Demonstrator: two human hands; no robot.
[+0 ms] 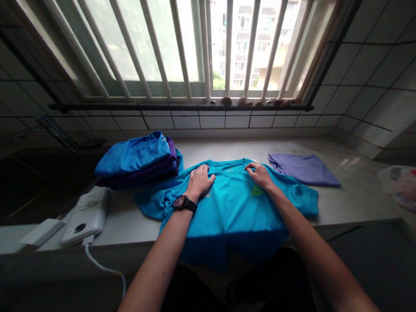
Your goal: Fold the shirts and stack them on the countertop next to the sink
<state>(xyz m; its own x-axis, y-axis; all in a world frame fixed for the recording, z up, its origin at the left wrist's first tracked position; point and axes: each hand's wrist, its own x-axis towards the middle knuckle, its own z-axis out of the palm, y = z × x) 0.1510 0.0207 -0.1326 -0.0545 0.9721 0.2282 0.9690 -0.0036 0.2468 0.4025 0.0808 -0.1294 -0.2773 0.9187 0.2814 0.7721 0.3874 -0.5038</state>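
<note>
A turquoise T-shirt (230,210) lies spread on the counter, its neckline toward the window and its lower part hanging over the front edge. My left hand (199,180), below a black watch (184,203), rests on the shirt left of the collar with its fingers stretched out. On the other side of the collar, my right hand (259,174) has thumb and fingers brought together at the shoulder fabric. A green logo (257,190) shows beside the right wrist.
Folded blue and purple clothes (136,158) are stacked at the left. A folded lavender cloth (304,169) lies to the right. A white power bank (87,215) with a cable stands near a dark sink (21,180). A plastic bag (405,185) sits far right.
</note>
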